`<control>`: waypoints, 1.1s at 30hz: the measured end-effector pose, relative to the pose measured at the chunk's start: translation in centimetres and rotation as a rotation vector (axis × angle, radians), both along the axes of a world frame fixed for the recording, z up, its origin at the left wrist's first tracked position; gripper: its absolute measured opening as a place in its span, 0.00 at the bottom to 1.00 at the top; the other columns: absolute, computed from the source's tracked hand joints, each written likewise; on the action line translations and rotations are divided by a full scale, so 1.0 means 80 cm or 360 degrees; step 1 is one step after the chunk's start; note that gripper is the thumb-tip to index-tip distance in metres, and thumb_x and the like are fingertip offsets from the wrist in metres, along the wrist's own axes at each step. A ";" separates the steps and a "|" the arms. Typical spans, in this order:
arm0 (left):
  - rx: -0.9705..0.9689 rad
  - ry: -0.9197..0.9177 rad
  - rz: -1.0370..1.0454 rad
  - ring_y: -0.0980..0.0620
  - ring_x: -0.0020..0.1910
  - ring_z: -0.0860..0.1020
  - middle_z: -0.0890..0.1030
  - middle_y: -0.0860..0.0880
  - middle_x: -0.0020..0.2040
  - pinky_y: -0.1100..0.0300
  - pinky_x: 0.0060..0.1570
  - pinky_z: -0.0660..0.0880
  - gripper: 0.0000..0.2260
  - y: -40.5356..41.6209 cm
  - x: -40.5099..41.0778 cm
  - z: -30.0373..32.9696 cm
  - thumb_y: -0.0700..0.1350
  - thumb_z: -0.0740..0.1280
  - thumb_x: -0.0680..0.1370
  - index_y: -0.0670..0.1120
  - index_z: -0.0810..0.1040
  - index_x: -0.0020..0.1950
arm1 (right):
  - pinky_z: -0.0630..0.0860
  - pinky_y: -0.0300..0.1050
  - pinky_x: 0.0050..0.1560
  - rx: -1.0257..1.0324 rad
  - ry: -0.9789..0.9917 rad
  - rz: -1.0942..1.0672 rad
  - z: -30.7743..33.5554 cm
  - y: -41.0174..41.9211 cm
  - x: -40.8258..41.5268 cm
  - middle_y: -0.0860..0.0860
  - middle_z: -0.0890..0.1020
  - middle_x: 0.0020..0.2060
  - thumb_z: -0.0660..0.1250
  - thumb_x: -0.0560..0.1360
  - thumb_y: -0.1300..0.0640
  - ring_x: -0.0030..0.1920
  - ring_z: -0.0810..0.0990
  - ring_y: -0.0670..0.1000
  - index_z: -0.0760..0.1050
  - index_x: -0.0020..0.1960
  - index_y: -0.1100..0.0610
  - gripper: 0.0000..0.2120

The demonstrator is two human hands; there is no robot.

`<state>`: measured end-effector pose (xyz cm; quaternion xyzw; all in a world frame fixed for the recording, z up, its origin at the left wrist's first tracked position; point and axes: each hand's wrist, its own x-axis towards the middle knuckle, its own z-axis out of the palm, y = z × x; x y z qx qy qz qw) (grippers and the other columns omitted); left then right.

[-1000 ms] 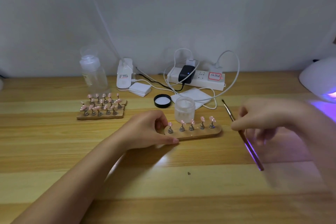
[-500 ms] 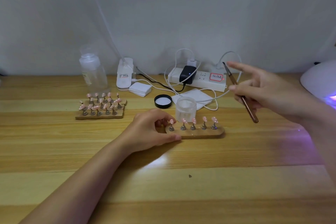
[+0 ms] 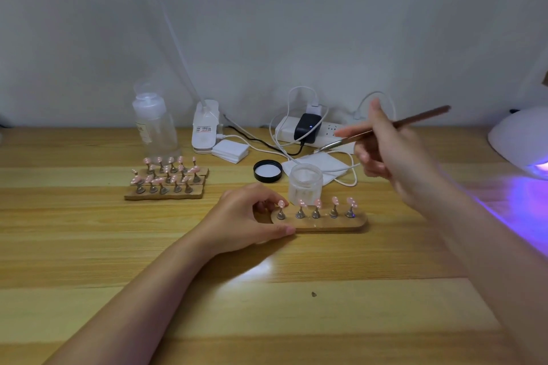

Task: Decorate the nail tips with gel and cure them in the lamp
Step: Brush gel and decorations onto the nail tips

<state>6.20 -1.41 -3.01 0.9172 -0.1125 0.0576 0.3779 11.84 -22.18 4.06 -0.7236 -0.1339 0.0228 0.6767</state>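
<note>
Wooden holder (image 3: 329,224) at centre, gripped by left hand (image 3: 246,216); right hand (image 3: 394,154), upper right, pinches brush (image 3: 415,119).

Pink tips (image 3: 318,202) with white dots, a brown brush (image 3: 415,119), a black lid (image 3: 267,170), and purple light from the white lamp (image 3: 517,139).

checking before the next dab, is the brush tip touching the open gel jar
Apart. The head view shows the brush raised in the right hand, its tip clearly above and behind the jar.
</note>
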 end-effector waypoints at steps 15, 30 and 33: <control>-0.0119 0.0046 -0.0028 0.64 0.41 0.72 0.77 0.56 0.44 0.74 0.41 0.68 0.14 0.004 0.002 0.002 0.51 0.75 0.66 0.54 0.80 0.50 | 0.69 0.31 0.28 -0.1027 -0.0649 0.0007 -0.021 0.051 0.042 0.47 0.74 0.24 0.72 0.71 0.48 0.26 0.75 0.42 0.67 0.32 0.54 0.18; -0.0386 -0.0017 -0.0036 0.62 0.38 0.75 0.79 0.55 0.40 0.72 0.39 0.69 0.06 0.005 0.001 0.002 0.43 0.74 0.68 0.52 0.83 0.42 | 0.68 0.30 0.29 -0.0481 -0.0418 -0.0341 -0.028 0.024 0.038 0.45 0.74 0.17 0.70 0.72 0.50 0.21 0.71 0.38 0.68 0.31 0.54 0.16; -0.0390 -0.0036 -0.0038 0.62 0.38 0.75 0.79 0.56 0.39 0.73 0.37 0.68 0.06 0.004 0.000 0.001 0.42 0.74 0.68 0.52 0.84 0.42 | 0.67 0.35 0.33 -0.0408 -0.0295 -0.0390 -0.035 0.017 0.039 0.46 0.74 0.17 0.69 0.73 0.50 0.21 0.71 0.38 0.69 0.31 0.54 0.16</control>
